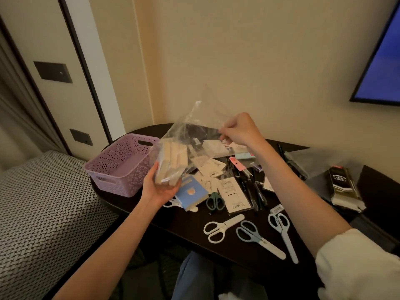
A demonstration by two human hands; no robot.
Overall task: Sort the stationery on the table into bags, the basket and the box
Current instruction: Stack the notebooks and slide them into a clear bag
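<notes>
A clear plastic bag is lifted above the dark table. Several pale oblong packs sit in its lower end. My left hand cups the bag's filled bottom from below, fingers curled round it. My right hand pinches the bag's upper edge. A purple lattice basket stands at the table's left end. Below the bag lie a blue notepad, white tagged packets, black pens and several scissors.
A dark box of pencil leads on plastic wrapping lies at the table's right. A patterned upholstered seat borders the table on the left. A wall screen hangs top right. My knees are under the table's near edge.
</notes>
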